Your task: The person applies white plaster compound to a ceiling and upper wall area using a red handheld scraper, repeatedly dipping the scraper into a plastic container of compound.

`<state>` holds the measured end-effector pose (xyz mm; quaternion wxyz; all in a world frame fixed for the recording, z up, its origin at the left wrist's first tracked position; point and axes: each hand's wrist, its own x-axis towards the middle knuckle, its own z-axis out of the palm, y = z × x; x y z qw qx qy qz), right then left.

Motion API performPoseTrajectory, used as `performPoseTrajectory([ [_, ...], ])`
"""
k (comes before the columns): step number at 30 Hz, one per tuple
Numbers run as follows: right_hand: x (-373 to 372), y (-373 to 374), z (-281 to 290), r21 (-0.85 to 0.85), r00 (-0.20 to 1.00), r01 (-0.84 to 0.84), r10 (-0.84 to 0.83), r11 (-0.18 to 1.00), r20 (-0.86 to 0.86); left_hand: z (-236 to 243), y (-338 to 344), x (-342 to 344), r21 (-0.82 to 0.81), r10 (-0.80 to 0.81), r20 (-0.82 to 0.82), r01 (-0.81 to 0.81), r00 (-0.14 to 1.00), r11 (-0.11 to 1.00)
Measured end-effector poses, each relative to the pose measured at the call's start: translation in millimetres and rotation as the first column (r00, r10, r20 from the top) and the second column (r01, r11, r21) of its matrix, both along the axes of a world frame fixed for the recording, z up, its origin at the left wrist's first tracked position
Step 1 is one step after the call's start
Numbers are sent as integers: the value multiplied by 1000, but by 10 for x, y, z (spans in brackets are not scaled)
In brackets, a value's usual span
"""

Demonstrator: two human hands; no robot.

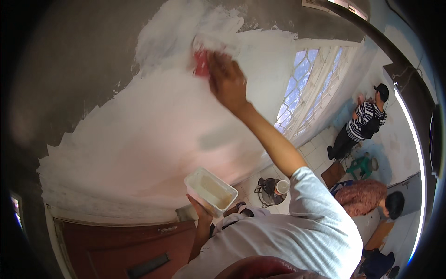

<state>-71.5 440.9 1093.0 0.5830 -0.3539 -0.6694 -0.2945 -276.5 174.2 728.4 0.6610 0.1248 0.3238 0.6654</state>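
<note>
Right hand [227, 83] reaches high, arm [272, 138] extended — left hand [201, 214] low.

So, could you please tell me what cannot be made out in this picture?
- Red tool: in the head view, blur and the right hand hide its exact shape.
- Left hand: in the head view, the white tub hides some of its grip.
- Brown door: in the head view, the lower edge cuts off part of it.

wall [158, 107] left of red tool [201, 63]: open | farther right: window grille [306, 88] obstructs | below: white tub [196, 192] in the way
</note>
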Motion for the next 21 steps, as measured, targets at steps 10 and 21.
performPoseTrajectory([
  [10, 853, -244, 227, 54, 990, -122, 125, 991, -63, 425, 320, 278, 4, -43, 17, 43, 999, 999],
  [21, 835, 34, -136, -158, 986, -99, 118, 983, 115, 265, 637, 450, 30, -26, 32, 25, 999, 999],
])
